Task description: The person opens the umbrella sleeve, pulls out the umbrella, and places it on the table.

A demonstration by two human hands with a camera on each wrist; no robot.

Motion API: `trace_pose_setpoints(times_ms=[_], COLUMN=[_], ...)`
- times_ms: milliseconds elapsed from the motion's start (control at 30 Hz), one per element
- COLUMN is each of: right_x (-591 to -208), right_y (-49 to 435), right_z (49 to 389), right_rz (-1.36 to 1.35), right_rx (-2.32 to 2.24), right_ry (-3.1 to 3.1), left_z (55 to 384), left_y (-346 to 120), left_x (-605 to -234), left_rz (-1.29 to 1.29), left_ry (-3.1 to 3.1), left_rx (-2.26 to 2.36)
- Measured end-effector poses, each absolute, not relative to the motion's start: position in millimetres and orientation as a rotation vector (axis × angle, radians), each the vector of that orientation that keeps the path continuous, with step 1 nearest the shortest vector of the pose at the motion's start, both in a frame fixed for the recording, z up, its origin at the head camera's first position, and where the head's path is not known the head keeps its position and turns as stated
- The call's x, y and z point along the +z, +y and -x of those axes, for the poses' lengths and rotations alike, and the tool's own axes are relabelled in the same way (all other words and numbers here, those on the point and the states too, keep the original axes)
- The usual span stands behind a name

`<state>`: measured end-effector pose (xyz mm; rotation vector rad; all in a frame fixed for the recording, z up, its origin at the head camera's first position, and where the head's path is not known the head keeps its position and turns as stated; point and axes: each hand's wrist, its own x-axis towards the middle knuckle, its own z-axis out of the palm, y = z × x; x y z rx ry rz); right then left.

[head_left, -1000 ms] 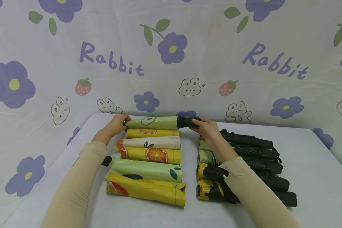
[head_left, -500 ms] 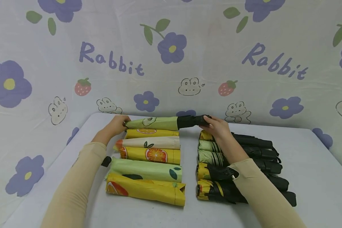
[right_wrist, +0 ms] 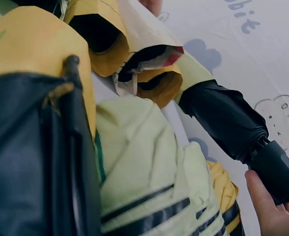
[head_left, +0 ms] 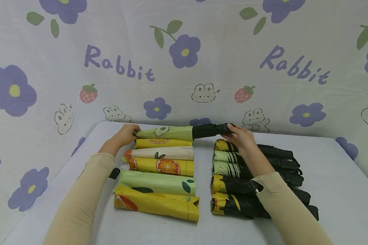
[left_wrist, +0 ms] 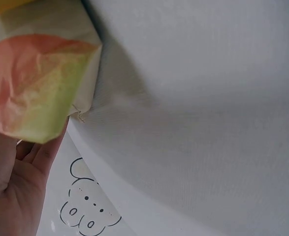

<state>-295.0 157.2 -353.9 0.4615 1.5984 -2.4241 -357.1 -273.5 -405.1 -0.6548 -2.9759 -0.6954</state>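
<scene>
At the back of the table, a black folded umbrella [head_left: 205, 131] sticks partway out of a light green sleeve with an avocado print [head_left: 171, 132]. My right hand [head_left: 242, 139] grips its black handle [right_wrist: 272, 169], thumb and fingers on either side in the right wrist view. The sleeve's far left end is pinched by my left hand [head_left: 125, 134]; in the left wrist view, a cream sleeve's peach-and-green end [left_wrist: 41, 83] partly covers that hand. The rest of the umbrella is hidden inside the green sleeve.
Several yellow, cream and green umbrella sleeves [head_left: 159, 185] lie stacked in a row on the left of the white table [head_left: 159, 233]. Several folded umbrellas, black with yellow or green ends [head_left: 227, 169], lie at right under my right forearm. A printed curtain [head_left: 220, 68] hangs behind.
My right hand has moved right with the handle, and more of the black umbrella now shows out of the green sleeve. My left hand has stayed at the sleeve's left end.
</scene>
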Motion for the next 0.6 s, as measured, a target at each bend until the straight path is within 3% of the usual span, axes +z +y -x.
trace_pose_setpoints(times_ms=[600], right_x=[-355], right_y=[195], right_z=[293], right_rz=[-0.49], right_rx=[-2.561], right_ry=[1.513], left_z=[358], left_y=[-271], left_x=[-404], left_rz=[0.621], left_ry=[-3.026], left_rx=[-0.629])
